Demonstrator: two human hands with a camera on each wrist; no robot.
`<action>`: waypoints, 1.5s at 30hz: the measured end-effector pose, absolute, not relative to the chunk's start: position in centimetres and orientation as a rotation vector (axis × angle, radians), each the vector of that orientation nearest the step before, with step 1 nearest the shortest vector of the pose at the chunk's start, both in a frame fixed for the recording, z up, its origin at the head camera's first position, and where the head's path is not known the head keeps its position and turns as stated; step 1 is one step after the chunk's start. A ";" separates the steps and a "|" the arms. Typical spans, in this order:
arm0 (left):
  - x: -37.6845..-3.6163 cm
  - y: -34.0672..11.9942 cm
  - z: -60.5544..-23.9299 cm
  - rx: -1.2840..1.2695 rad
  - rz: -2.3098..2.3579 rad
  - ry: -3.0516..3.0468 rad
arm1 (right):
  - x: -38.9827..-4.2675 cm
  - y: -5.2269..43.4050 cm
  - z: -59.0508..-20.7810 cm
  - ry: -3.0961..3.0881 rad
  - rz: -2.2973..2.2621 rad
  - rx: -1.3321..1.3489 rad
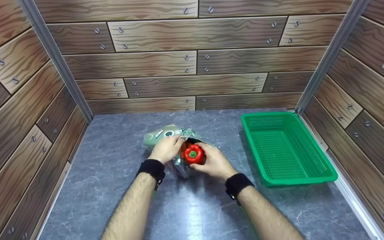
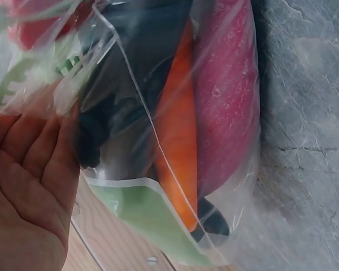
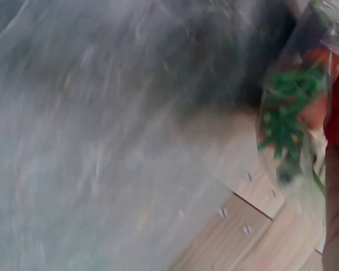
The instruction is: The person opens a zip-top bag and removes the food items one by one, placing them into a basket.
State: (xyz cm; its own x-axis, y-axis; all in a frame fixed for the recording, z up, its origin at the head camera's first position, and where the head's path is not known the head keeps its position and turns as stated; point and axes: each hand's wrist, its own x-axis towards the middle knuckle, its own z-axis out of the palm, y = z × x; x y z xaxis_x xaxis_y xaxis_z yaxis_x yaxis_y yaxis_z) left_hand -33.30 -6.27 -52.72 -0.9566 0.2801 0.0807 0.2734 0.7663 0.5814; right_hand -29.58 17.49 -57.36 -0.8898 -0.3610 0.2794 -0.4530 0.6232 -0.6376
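A clear plastic bag with a pale green printed panel [image 1: 152,138] lies in mid-table, its mouth toward me. My left hand [image 1: 166,149] holds the bag's edge at the mouth. My right hand [image 1: 216,162] grips a red bell pepper [image 1: 193,154], green stem facing up, at the bag's opening. Through the plastic in the left wrist view show a carrot [image 2: 178,141], a long pinkish-purple vegetable [image 2: 229,101] and a large dark item [image 2: 130,73]. The right wrist view, blurred, has green stems [image 3: 285,130] beside reddish shapes inside the bag.
A green plastic basket [image 1: 297,181] with a perforated bottom stands to the right of the bag. The grey marbled tabletop [image 1: 112,200] is bordered by wood-patterned walls [image 1: 152,63] at the back and both sides.
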 end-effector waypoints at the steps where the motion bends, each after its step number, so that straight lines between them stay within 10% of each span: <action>1: -33.4 -6.4 -52.7 0.450 0.975 2.950 | -29.4 17.9 -56.9 -2.712 1.143 0.691; 27: -33.3 -8.1 -48.2 0.568 1.083 3.160 | -29.3 32.2 -46.7 -2.787 1.165 0.055; 45: -34.1 -9.7 -46.7 0.489 1.262 3.134 | -28.5 40.4 -48.3 -3.206 0.919 -0.252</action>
